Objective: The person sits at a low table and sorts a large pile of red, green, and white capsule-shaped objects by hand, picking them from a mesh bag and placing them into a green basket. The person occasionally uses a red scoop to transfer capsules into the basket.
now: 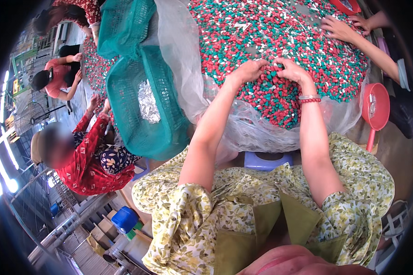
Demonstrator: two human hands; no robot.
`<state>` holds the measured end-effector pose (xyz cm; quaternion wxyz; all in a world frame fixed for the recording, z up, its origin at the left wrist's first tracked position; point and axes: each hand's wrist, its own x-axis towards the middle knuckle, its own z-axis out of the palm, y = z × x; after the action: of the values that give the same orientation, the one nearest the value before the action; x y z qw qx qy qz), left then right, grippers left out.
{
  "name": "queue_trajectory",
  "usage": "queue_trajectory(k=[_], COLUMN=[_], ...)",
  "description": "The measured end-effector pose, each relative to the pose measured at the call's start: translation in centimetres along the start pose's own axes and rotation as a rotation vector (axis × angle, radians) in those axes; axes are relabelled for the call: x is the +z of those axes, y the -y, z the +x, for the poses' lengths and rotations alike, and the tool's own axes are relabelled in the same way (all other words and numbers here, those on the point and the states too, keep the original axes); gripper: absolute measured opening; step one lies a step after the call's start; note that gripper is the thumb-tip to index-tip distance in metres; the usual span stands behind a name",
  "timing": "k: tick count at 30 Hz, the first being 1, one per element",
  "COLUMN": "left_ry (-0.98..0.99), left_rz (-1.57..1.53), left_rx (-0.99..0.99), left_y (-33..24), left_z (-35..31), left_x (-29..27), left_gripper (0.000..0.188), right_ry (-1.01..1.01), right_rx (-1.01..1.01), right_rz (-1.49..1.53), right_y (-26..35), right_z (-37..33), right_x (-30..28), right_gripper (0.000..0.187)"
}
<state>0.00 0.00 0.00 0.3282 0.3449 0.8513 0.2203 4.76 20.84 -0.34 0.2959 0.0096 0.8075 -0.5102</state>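
A wide heap of small red, green and white pieces (261, 36) spreads in front of me on a clear plastic sheet (257, 133). My left hand (251, 71) and my right hand (293, 71) meet over its near part, close together, with fingers bent inward among the pieces. The left fingertips are pinched. On the right, thumb and fingers curl down toward the heap. Whatever lies between the fingers is too small or hidden to tell. A red beaded bracelet (309, 100) circles my right wrist.
At left stands a green mesh-lined basket (170, 123) holding silvery-white pieces (148, 101); another green basket (124, 27) is beyond it. A red long-handled scoop (381, 110) lies at right. A co-worker's hands (339, 30) touch the heap's far right. Other people sit at left.
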Motion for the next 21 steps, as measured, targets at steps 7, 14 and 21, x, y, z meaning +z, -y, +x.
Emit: queue_trajectory(k=[7, 14, 21], left_ry=[-0.114, -0.191, -0.352], left_rz=[-0.685, -1.000, -0.477], left_rx=[-0.095, -0.161, -0.364], left_y=[-1.9, -0.4, 1.2], left_z=[-6.9, -9.2, -9.6], left_x=[-1.6, -3.1, -3.1], left_gripper=[0.030, 0.028, 0.028], right_ry=[0.176, -0.201, -0.505], right_rx=[0.112, 0.079, 0.039], right_rz=[0.351, -0.058, -0.469], right_y=[3.3, 4.8, 4.0], right_z=[-4.8, 0.0, 7.8], right_x=[-1.8, -3.7, 3.4], right_gripper=[0.054, 0.042, 0.018])
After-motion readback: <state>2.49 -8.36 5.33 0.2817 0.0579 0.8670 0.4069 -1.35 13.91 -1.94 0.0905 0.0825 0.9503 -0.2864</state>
